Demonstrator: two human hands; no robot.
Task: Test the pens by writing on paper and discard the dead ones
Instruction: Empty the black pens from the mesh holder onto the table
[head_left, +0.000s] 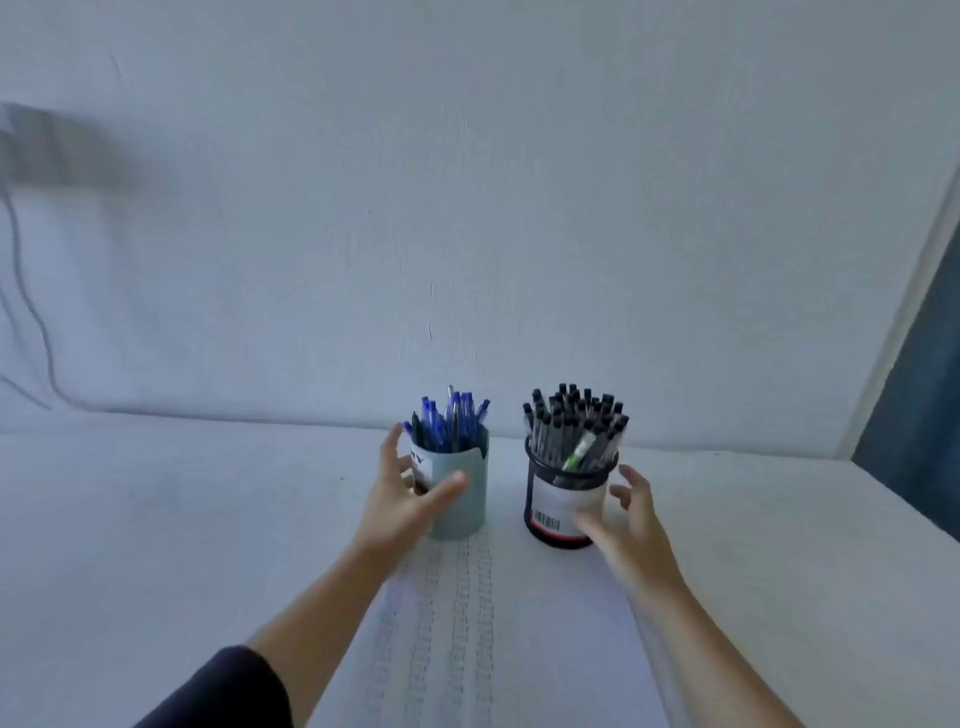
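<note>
Pens stand bunched in two cups at the middle of the frame, both on a white table (156, 519) against a pale wall. Blue pens (449, 423) fill the grey-green cup (465, 506) on the left; black-capped pens (571, 421), with one green one among them, fill the dark mesh cup (566, 506) on the right, which bears a white label with a barcode. The cups stand near each other but apart.

The left hand (410, 501) wraps around the grey-green cup, thumb across its front and fingers round its left side, grasping it. The right hand (621, 514) is beside the mesh cup with fingers spread and lightly curved, thumb at the label; whether it actually clasps the cup I cannot tell.

Paper (467, 623) with columns of faint scribbles lies just in front of the cups, between the forearms. A dark sleeve (228, 691) shows at lower left. Blurred grey cables hang on the wall at upper left.
</note>
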